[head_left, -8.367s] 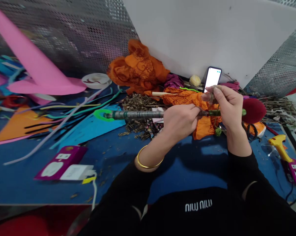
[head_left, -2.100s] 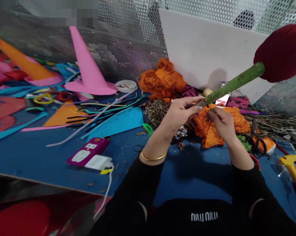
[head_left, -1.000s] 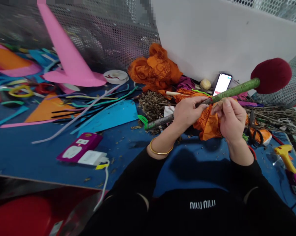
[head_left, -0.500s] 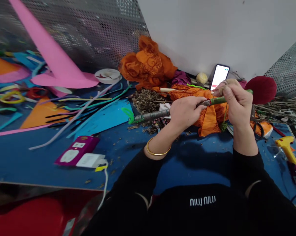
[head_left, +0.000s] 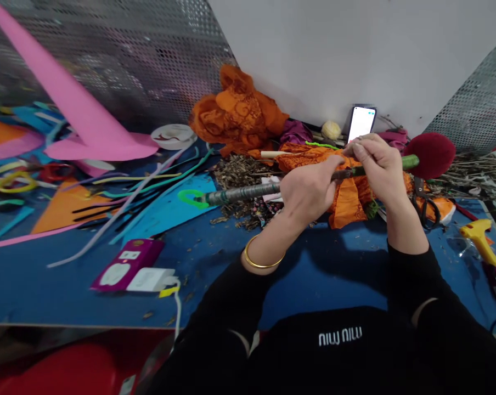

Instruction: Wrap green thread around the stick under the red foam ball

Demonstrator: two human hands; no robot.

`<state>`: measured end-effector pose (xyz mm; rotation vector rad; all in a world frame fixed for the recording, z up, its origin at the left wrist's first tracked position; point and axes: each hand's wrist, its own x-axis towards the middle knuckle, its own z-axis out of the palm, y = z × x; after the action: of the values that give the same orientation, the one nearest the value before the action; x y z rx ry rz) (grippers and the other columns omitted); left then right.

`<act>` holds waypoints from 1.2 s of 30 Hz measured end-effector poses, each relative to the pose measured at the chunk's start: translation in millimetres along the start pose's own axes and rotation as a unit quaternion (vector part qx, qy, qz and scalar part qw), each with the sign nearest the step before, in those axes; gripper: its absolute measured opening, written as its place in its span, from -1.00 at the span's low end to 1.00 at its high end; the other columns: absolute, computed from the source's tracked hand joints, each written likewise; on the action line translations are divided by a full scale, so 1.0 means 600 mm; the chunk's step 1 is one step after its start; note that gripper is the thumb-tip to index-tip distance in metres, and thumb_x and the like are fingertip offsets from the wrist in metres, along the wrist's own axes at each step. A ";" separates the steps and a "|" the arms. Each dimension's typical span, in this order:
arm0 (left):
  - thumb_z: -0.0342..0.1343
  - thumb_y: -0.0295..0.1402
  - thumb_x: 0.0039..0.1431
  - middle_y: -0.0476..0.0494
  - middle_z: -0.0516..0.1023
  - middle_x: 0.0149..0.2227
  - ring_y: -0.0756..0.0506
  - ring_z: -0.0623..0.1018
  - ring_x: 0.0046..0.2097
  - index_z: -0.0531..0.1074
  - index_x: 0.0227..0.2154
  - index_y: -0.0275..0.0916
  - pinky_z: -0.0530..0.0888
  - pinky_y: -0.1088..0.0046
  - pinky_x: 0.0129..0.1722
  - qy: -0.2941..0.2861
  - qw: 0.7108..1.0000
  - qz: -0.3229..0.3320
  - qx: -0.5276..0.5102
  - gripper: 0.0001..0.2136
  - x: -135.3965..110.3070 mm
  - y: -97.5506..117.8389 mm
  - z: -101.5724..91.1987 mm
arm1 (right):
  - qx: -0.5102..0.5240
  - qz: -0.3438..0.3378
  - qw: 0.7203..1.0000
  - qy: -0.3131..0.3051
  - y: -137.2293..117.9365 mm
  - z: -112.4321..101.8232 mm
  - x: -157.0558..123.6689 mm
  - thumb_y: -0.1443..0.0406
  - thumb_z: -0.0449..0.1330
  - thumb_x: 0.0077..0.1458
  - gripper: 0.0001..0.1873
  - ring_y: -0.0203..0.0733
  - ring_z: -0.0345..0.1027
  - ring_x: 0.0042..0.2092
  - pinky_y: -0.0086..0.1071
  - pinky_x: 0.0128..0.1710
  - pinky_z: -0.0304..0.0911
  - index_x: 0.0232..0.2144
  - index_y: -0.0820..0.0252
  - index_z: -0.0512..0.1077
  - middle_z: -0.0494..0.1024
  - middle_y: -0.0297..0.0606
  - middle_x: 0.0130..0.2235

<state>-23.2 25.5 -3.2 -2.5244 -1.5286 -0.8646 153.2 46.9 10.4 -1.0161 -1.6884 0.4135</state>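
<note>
A long stick [head_left: 248, 192], wrapped in grey with dark bands, lies across both my hands above the table. A bright green fuzzy loop [head_left: 190, 198] sits at its left end, and its right end is green. My left hand [head_left: 308, 184] is closed around the stick near its middle. Farther right, my right hand [head_left: 377, 162] is closed over the stick, thumb and forefinger pinched together; what is between the fingertips is too small to make out. A dark red fuzzy ball [head_left: 431, 155] is at the green end; whether it is joined on, I cannot tell. Orange cloth [head_left: 349, 206] lies beneath my hands.
On the blue table [head_left: 215, 263] are a purple power strip [head_left: 127, 263], black-handled scissors [head_left: 424, 206] and a yellow glue gun [head_left: 478, 238]. A lit phone [head_left: 362, 123] leans at the back. A pink cone hat [head_left: 75, 109], pipe cleaners and dried leaves [head_left: 240, 175] lie around.
My right hand has moved left, closer to my left hand. The green strand that hung below it no longer shows. The stick's loop end has shifted left, and the view has tilted slightly.
</note>
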 end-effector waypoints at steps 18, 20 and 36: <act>-0.02 -0.32 0.41 -0.13 0.64 -0.26 -0.13 0.56 -0.30 0.58 0.13 -0.02 0.22 0.34 -0.41 -0.020 0.997 0.066 0.045 -0.64 0.005 -0.016 0.000 | 0.077 0.036 0.996 -0.006 -0.010 -0.026 0.004 0.22 0.26 0.25 -0.78 -0.31 0.48 -0.30 -0.34 -0.22 0.42 -0.43 0.15 0.59 0.61 -0.31 -0.33; 0.01 -0.30 0.41 -0.13 0.66 -0.22 -0.14 0.58 -0.26 0.56 0.17 0.01 0.25 0.35 -0.39 -0.013 0.999 0.029 0.024 -0.62 0.008 -0.025 -0.010 | 0.102 0.074 0.992 -0.010 -0.020 -0.052 0.003 0.23 0.30 0.21 -0.79 -0.39 0.38 -0.47 -0.43 -0.42 0.31 -0.45 0.17 0.57 0.55 -0.37 -0.46; 0.16 -0.33 0.29 0.01 0.72 0.00 -0.17 0.67 -0.02 0.60 0.11 0.10 0.46 0.37 -0.13 -0.017 0.996 -0.020 -0.085 -0.64 0.010 -0.093 -0.057 | 0.043 0.067 0.952 0.295 0.036 -0.174 0.024 0.52 0.31 -0.10 -0.87 -0.49 0.03 -0.62 -0.39 -0.61 -0.10 -0.54 0.24 0.53 0.40 -0.47 -0.59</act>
<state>-82.5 46.9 16.0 -2.6479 -1.5834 -1.0027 255.6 48.9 42.4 -1.0625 -1.0615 0.2325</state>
